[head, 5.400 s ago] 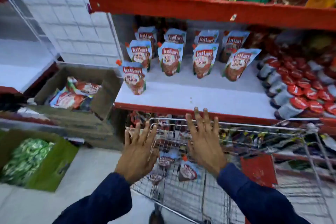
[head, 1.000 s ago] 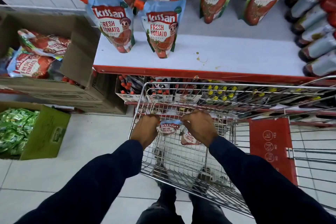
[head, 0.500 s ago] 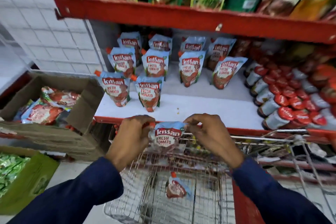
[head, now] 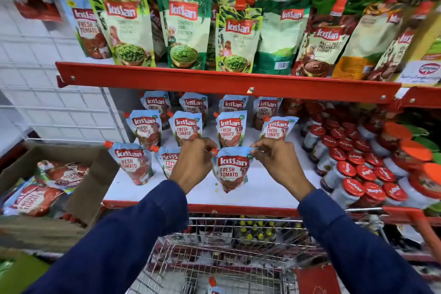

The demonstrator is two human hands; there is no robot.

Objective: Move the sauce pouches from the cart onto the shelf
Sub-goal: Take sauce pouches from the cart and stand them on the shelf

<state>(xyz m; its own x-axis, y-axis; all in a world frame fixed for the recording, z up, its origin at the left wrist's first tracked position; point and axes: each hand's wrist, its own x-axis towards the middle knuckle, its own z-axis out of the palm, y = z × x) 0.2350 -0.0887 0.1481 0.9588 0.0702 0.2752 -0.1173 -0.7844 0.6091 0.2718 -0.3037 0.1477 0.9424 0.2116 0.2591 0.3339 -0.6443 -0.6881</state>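
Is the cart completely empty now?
No, one more pouch with an orange cap lies on the wire bottom of the cart.

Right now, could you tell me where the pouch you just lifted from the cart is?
In the head view, the tomato pouch stands front-centre on the white shelf, pinched at its top corners by both hands, right of two front-row pouches.

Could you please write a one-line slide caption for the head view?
Both hands, left and right, stand a Kissan Fresh Tomato pouch on the white shelf above the cart.
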